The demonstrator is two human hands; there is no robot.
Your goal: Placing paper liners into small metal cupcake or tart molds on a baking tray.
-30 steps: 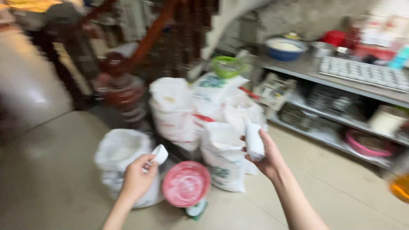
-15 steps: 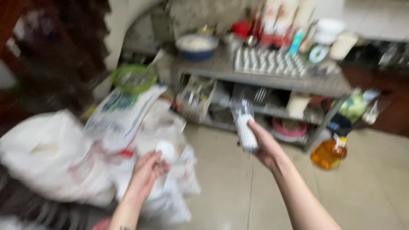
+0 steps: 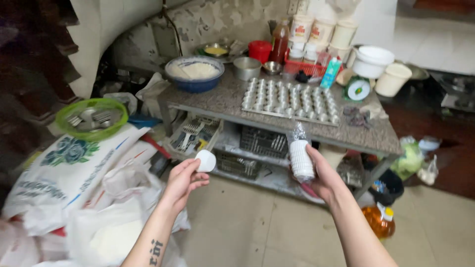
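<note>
Left hand (image 3: 182, 180) pinches 1 white paper baking cup (image 3: 206, 160); right hand (image 3: 324, 178) grips bagged cup stack (image 3: 301, 154). Both below stone counter (image 3: 222, 101); mould tray (image 3: 292, 101) seemingly unlined. Work barely begun.

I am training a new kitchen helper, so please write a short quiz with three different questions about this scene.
1. True or false: the left hand holds a single small white paper cup.
2. What does the right hand grip?
A. an orange oil bottle
B. a clear plastic sleeve of stacked white paper cups
C. a green basket
3. Fill in: the metal tray of small round moulds lies on the ____ shelf of the grey stone-topped table.

Key:
1. True.
2. B.
3. Top; the blue bowl of pale batter stands beside it.
</note>
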